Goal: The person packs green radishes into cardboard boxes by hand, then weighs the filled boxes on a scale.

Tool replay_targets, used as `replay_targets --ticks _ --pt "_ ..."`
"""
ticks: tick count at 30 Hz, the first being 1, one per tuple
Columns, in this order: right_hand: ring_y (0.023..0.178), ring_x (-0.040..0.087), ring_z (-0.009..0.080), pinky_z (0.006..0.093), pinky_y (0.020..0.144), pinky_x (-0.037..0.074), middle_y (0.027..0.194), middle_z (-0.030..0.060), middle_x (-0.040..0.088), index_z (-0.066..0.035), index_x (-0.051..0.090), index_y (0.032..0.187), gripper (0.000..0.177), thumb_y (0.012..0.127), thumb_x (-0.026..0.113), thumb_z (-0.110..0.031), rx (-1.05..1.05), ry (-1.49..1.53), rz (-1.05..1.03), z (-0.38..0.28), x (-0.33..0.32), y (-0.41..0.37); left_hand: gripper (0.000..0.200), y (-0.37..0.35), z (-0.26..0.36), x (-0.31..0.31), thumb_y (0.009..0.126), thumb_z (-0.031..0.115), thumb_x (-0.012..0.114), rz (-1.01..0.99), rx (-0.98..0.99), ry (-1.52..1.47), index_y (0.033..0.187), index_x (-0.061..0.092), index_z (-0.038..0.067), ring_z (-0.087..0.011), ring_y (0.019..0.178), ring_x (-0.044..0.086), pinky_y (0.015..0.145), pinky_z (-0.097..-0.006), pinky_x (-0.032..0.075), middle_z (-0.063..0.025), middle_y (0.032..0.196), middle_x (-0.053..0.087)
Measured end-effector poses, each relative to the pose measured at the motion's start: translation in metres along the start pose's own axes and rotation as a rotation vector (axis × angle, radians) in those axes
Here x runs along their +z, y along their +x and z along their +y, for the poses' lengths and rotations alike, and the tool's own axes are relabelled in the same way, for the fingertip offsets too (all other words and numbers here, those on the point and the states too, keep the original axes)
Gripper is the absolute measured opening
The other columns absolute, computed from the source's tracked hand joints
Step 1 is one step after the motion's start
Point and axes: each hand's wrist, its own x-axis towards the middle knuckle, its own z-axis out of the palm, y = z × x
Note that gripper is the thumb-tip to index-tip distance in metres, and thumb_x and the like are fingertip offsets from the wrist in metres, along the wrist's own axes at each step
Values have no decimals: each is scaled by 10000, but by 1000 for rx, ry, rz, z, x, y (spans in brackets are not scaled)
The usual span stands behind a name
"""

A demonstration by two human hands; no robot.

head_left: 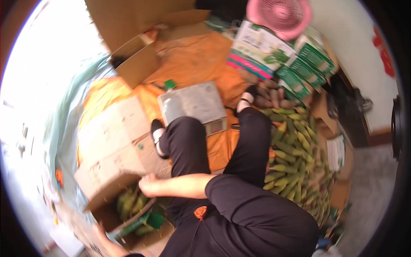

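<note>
An open cardboard box stands at the lower left, with several long green-yellow vegetables inside, perhaps ears of corn in the husk. At its upper right edge is my right hand, fingers curled together; blur hides what they hold, if anything. My left hand is low on the box's near left side, its fingers blurred and mostly hidden. A green printed flap or carton piece lies beside the vegetables, close to my lap.
A metal-topped scale stands on the orange sheet between my feet. To the right lies a big pile of green-yellow vegetables, with brownish tubers above. Printed cartons, a pink fan and another cardboard box stand farther off.
</note>
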Motion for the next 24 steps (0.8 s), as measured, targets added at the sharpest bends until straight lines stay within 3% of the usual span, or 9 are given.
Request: replay_targets --ticks 1,3,7,9,15,19,21,23,24 --pt "935 663 268 417 797 518 948 164 689 -24 703 921 230 746 656 -166 62 24 27 -5 13 6 435 -3 9 3 898 420 527 -180 35 16 893 694 19 -380 867 631 743 -468 502 -214 915 668" --pt "903 665 311 444 777 523 911 189 683 -3 695 871 244 778 629 -219 -178 226 -1 6 13 9 251 -30 25 6 902 231 566 -142 -371 -384 958 688 19 -255 915 644 787 -393 497 -132 946 691" --pt "901 657 335 452 782 517 911 189 676 -20 687 869 286 804 603 -286 -214 123 159 19 -64 -24 253 1 64 -30 908 228 560 40 -248 -522 975 680 15 -259 921 641 799 -389 494 -134 960 687" --pt "900 655 327 430 799 512 915 168 678 -51 688 873 281 820 582 -306 -302 258 290 34 -89 -35 256 12 79 -49 912 226 556 149 -194 -598 987 674 12 -261 925 638 806 -386 492 -136 969 684" --pt "824 656 276 375 733 500 848 148 677 -51 677 878 181 821 592 -200 -381 537 620 120 -159 -89 263 42 127 -117 925 219 545 469 -37 -824 1023 657 3 -269 937 631 829 -378 486 -141 996 676" --pt "742 647 235 337 682 499 792 128 665 -13 664 910 157 841 597 -137 -359 568 928 189 -197 -136 269 55 163 -175 933 215 537 681 63 -972 1046 646 -3 -275 944 626 844 -373 481 -145 1014 670" --pt "682 621 154 303 645 498 785 94 655 0 651 934 155 874 590 -130 -243 750 894 209 -221 -184 273 55 187 -208 937 213 533 789 116 -1051 1058 641 -6 -277 948 623 852 -370 479 -147 1023 668" --pt "640 635 158 305 602 505 772 88 673 -8 658 901 165 844 588 -146 -165 867 973 248 -225 -204 276 34 221 -256 941 211 530 890 166 -1132 1070 635 -9 -280 952 621 860 -367 477 -148 1032 665" --pt "616 620 135 290 580 499 758 74 665 -4 655 905 170 853 590 -152 -149 878 1028 267 -224 -215 281 14 254 -286 939 188 533 743 220 -1160 1103 615 -25 -267 988 604 896 -347 455 -153 1060 649"
